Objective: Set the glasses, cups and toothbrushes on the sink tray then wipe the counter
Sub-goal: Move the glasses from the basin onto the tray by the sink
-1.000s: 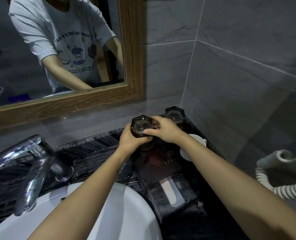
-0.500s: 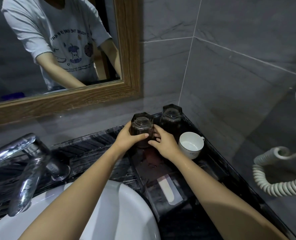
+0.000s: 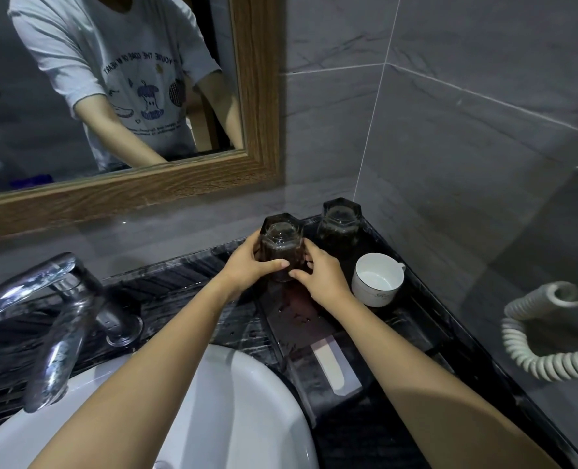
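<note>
Forearms fill the near part of the view, cut off at the lower edge, and they cross over the white basin, whose left side runs out of frame. Chrome tap stands at its left. On the dark marble surface, a dark tray lies along the right wall; its near end is murky, and a pale flat item in it is too dim to identify. Farther in, the left hand and right hand each curl their grip around the sides of a dark hexagonal glass, fingers pressed on it; whether its base touches the tray is hidden by the thumbs. White cup sits just right of the right hand, on the tray. Second hexagonal glass stands at the tray's far corner. Half a second earlier the right hand lay lower and touched the cup's side; now it grips the glass higher, with the cup fully exposed.
</note>
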`<state>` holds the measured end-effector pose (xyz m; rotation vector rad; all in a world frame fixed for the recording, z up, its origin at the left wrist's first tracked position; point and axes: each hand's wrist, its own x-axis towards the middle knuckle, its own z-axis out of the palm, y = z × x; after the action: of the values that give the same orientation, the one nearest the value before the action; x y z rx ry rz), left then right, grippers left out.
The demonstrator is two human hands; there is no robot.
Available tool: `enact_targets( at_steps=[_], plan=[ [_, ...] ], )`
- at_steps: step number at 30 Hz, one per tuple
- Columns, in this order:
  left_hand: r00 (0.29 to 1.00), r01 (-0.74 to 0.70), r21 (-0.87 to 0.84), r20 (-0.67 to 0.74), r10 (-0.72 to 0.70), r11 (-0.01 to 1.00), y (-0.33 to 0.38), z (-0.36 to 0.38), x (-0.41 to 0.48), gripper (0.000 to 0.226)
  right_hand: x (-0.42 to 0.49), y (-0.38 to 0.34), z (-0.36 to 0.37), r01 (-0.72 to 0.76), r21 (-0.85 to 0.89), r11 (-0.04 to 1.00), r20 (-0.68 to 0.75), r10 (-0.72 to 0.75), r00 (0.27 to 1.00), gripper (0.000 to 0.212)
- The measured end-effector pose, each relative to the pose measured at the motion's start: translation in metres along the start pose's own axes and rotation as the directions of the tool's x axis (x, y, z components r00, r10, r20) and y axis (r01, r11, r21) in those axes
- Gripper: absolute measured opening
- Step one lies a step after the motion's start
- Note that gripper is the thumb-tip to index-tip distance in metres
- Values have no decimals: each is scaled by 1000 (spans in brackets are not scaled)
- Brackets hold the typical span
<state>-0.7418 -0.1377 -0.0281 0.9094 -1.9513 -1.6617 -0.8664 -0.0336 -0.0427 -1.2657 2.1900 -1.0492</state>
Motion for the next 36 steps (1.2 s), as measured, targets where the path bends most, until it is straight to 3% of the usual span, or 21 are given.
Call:
enact_targets(
  at_steps=[21,31,36],
  plan=[
    [999,18,88,-46,-14,996,5,5,-7,62,-1,1,4,-20,0,1000,-17,20,1000,67],
    [992,75,290,-116,-43,954,27,9,-28,66,-12,-23,-16,-65,-320,945,117,108,987,63],
    [973,209,473,-185,-136,856,48,1,-50,59,-29,-48,-34,-45,-462,886,225,166,960,64]
  ],
)
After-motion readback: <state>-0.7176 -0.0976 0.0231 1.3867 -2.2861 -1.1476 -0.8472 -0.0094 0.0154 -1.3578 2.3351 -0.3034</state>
